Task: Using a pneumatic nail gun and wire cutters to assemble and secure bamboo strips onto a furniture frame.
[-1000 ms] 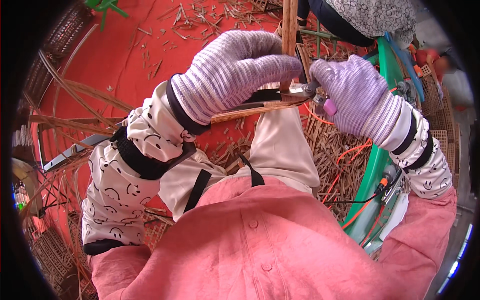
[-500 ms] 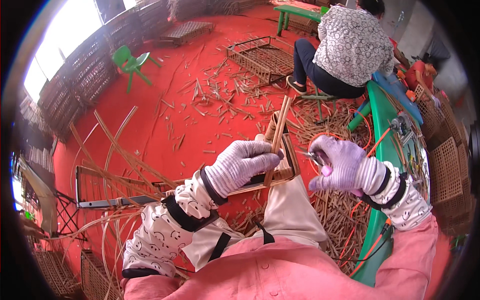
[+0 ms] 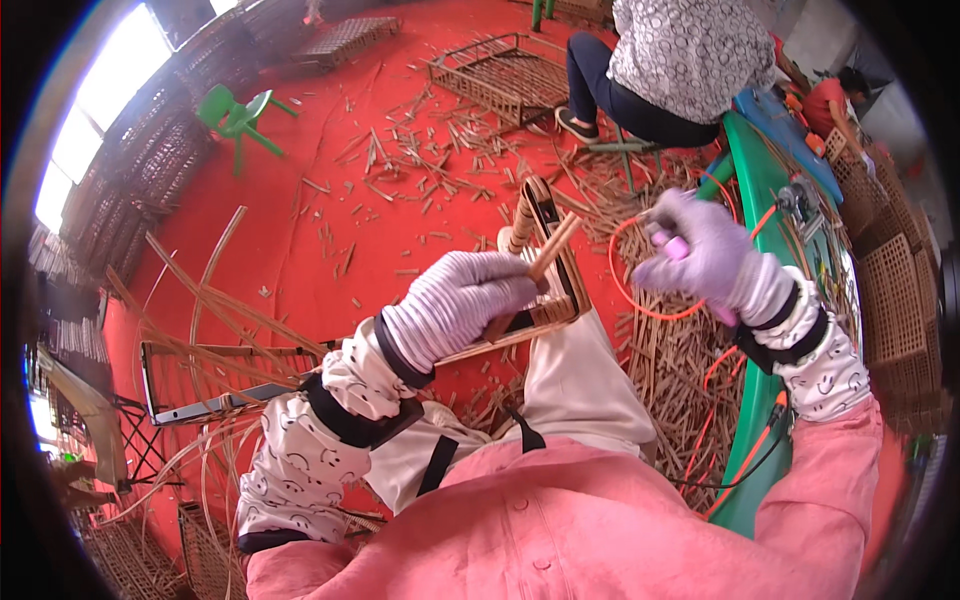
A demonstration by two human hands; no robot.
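Note:
In a striped glove, my left hand [image 3: 465, 302] is closed around a pair of flat brown rattan strips [image 3: 553, 248], which stick out past its fingers, tilted up to the right. Behind them is a dark frame partly wrapped in rattan [image 3: 572, 282], lying across my lap and running left under my arm. My right hand [image 3: 703, 247], gloved in light purple, is raised apart from the frame on the right. It is closed on pink-handled scissors [image 3: 678, 246]; their blades barely show now.
Long loose strips [image 3: 215, 300] spread from the frame's left part. A green bench [image 3: 752, 180] with tools stands at my right, an orange cable [image 3: 612, 262] looping beside it. Cut scraps [image 3: 660, 385] cover the red floor. A co-worker [image 3: 690, 75] sits ahead; a green chair [image 3: 238, 118] stands far left.
My right hand has lifted up and away to the right with the scissors. The strips in my left hand lean further right and show less length above it. The whole view has shifted slightly.

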